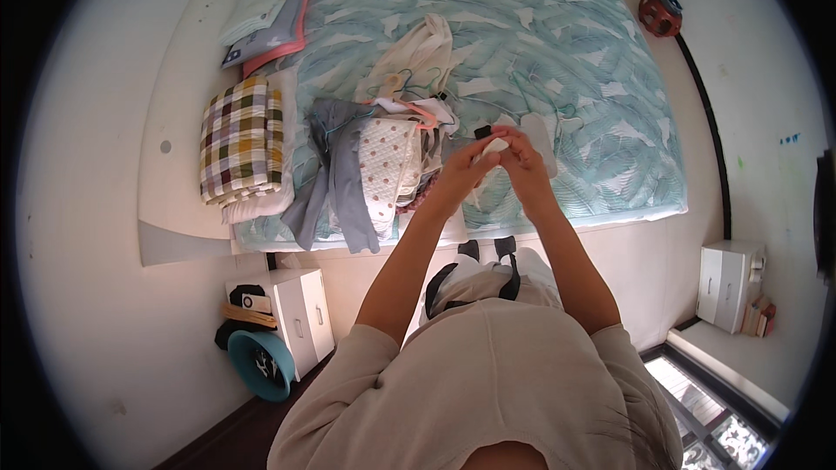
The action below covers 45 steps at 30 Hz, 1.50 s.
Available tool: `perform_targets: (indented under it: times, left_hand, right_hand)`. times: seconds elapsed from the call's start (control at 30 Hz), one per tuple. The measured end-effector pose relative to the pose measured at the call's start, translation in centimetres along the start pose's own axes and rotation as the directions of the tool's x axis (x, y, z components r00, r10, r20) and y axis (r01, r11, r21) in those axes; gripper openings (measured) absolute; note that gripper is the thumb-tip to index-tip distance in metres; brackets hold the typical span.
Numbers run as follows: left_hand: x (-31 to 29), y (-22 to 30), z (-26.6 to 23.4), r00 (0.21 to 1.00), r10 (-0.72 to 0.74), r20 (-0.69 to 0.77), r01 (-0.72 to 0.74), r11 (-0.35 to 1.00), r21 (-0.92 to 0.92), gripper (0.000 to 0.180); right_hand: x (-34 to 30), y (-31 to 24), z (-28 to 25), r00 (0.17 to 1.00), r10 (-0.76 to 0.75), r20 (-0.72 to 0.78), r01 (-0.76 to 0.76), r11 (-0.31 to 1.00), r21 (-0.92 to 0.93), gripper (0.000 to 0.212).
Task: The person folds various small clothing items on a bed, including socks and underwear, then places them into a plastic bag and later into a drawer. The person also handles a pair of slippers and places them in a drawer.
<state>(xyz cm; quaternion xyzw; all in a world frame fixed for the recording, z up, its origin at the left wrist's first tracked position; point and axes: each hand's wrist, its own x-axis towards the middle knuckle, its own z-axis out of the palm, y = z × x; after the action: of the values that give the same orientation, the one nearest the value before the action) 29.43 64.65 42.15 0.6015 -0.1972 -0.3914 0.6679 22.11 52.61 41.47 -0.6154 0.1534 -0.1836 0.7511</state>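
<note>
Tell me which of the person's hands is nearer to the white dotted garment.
Left. The left hand is just to the right of the white dotted garment; the right hand is farther right, beyond the left.

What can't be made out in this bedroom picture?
All in the head view:
White item: partly covered by the left hand and right hand; its kind is unclear.
Whatever lies under the spotted cloth: hidden by it.
Contents of the teal basin: too small and dim to name.
Dark object at far right: cut off by the edge.
</note>
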Motion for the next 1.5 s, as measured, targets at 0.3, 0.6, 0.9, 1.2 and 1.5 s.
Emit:
perform_targets:
  times: [0.3, 0.6, 0.9, 1.2, 1.5]
  left_hand:
    - [-1.0, -7.6, 2.1, 0.967, -0.223, 0.125, 0.249, 0.932, -0.263, 0.023]
    - [2.9, -7.8, 5.5, 0.879, -0.456, 0.142, 0.477, 0.831, -0.286, 0.039]
    - [7.2, -11.4, 9.0, 0.789, -0.614, 0.025, 0.609, 0.777, -0.162, 0.031]
    - [12.4, -21.0, 6.8, 0.796, -0.569, -0.208, 0.511, 0.815, -0.274, 0.029]
    - [20.4, -31.6, -1.3, 0.772, -0.255, -0.582, 0.419, 0.893, 0.165, 0.040]
  right_hand:
    - [-1.5, 3.6, -4.3, 0.923, 0.378, -0.068, -0.273, 0.770, 0.577, 0.022]
    - [0.2, 4.5, -9.9, 0.927, 0.372, 0.044, -0.361, 0.856, 0.370, 0.011]
    - [3.8, 11.8, -16.3, 0.758, 0.652, 0.033, -0.561, 0.625, 0.542, 0.013]
    - [7.7, 18.2, -24.0, 0.659, 0.716, 0.232, -0.751, 0.647, 0.135, 0.031]
    - [13.4, 32.7, -26.1, 0.837, 0.542, 0.072, -0.454, 0.763, -0.461, 0.037]
